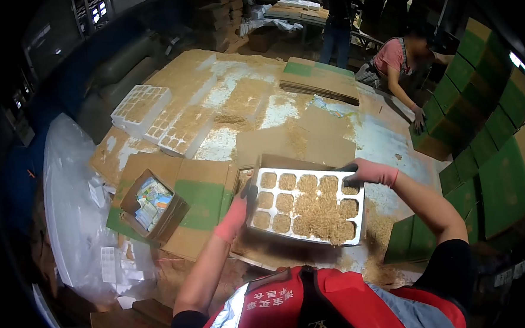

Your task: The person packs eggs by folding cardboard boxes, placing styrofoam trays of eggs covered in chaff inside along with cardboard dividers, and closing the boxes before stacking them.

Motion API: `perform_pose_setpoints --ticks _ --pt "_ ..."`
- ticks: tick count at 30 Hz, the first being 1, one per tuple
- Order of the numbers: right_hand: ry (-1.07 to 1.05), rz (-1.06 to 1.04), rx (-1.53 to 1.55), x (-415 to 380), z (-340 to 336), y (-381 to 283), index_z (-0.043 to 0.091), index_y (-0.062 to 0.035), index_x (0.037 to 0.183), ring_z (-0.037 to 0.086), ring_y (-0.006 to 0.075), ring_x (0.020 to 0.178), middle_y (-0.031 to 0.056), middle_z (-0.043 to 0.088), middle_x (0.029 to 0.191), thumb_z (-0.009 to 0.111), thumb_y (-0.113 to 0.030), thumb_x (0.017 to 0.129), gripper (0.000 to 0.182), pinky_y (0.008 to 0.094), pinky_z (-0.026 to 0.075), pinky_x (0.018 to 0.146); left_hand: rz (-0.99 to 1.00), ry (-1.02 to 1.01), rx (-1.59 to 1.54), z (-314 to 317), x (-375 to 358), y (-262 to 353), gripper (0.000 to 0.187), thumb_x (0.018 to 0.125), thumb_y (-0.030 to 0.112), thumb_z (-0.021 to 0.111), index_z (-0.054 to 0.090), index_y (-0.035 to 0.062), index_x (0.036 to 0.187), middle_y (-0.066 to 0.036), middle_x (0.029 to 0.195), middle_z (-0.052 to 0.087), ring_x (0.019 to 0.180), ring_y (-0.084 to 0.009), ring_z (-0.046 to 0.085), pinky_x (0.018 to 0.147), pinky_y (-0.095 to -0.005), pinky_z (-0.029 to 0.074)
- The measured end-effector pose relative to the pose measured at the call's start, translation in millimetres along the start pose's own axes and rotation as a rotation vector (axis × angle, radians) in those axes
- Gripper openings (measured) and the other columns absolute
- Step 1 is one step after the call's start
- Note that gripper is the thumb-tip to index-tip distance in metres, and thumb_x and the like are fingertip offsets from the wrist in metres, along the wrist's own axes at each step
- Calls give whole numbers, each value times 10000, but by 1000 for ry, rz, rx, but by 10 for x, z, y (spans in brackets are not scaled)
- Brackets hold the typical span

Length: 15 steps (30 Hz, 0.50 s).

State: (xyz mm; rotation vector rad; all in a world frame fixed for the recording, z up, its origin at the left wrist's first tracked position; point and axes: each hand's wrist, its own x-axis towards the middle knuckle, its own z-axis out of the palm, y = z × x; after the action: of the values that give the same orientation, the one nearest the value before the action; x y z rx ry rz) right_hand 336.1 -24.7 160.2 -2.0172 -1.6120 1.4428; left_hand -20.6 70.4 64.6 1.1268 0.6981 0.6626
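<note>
A white foam tray (302, 238) with rows of square cells is in front of my body, tilted a little. Straw-coloured husk or sawdust (319, 206) fills many cells and heaps over the middle and right ones. My left hand (241, 211), in a pink and dark glove, grips the tray's left side. At the upper right corner, my right hand (373, 173) is closed over the edge, gloved alike. Behind the tray's far side shows an open cardboard box (289, 162), mostly hidden by it.
On the left, a small carton (171, 209) holds printed packets, near clear plastic wrap (74, 191). More foam trays (144, 111) and loose husk cover the far table. Flattened cardboard (317, 81) lies at the back; green-brown cartons (450, 115) are stacked right, beside another person (394, 62).
</note>
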Motion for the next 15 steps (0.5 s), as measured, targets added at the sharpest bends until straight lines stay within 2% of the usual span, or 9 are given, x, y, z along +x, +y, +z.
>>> perform_pose_setpoints --ticks 3,4,6,8,9,10,13,14,15 --pt "493 -484 -935 123 585 159 591 -3 1088 574 331 961 188 574 1091 625 -92 777 325 391 490 828 -45 79 238 -171 -105 -121 586 980 415 507 436 -7 1381 -70 1139 607 982 -137 560 884 -271 456" --pt "591 -581 -1182 149 703 94 570 -15 1061 542 381 968 207 537 1085 617 -73 746 324 425 485 828 100 102 337 -228 -47 -298 627 978 426 501 393 -11 1413 -123 1226 596 1083 -211 560 959 -319 431" --pt "503 -374 -918 402 858 372 516 -35 1029 522 375 969 199 495 1054 605 -60 731 312 433 477 833 56 131 571 -185 -96 -221 604 1003 411 434 338 16 1449 -224 1370 501 1269 -338 486 1042 -378 378" --pt "303 -329 -982 502 693 228 496 -30 1068 537 379 967 211 506 1048 602 -57 735 350 429 477 834 66 138 460 -192 -43 -311 596 1002 409 428 330 32 1453 -256 1362 489 1278 -410 451 1050 -411 370" --pt "197 -262 -988 588 619 129 496 -23 1067 550 387 964 224 512 1048 602 -56 735 351 422 482 832 32 119 453 -211 -43 -255 618 999 423 425 319 16 1452 -257 1384 464 1275 -409 453 1060 -408 365" --pt "149 -306 -973 657 547 80 497 -18 1057 560 394 962 235 522 1041 594 -60 743 331 434 489 815 -34 97 362 -251 -3 -244 683 979 463 480 315 11 1464 -214 1425 448 1309 -285 434 1082 -338 323" --pt "-34 -225 -1003 1081 781 616 530 -16 1126 578 404 976 251 545 1076 579 -169 810 355 444 493 840 96 95 507 -332 142 -541 661 982 398 466 286 -36 1447 -276 1437 386 1338 -376 385 1107 -384 308" --pt "-83 -186 -1024 1234 782 612 558 -24 1138 590 401 981 245 573 1079 572 -217 840 355 442 494 856 88 101 554 -329 166 -647 628 986 353 453 298 -71 1423 -314 1434 355 1343 -415 358 1119 -407 300" --pt "-250 -151 -1006 1372 641 99 596 -46 1113 605 385 979 221 610 1055 564 -259 860 332 434 494 865 104 109 547 -325 156 -641 622 983 337 450 293 -74 1423 -327 1451 311 1368 -430 298 1130 -417 280"
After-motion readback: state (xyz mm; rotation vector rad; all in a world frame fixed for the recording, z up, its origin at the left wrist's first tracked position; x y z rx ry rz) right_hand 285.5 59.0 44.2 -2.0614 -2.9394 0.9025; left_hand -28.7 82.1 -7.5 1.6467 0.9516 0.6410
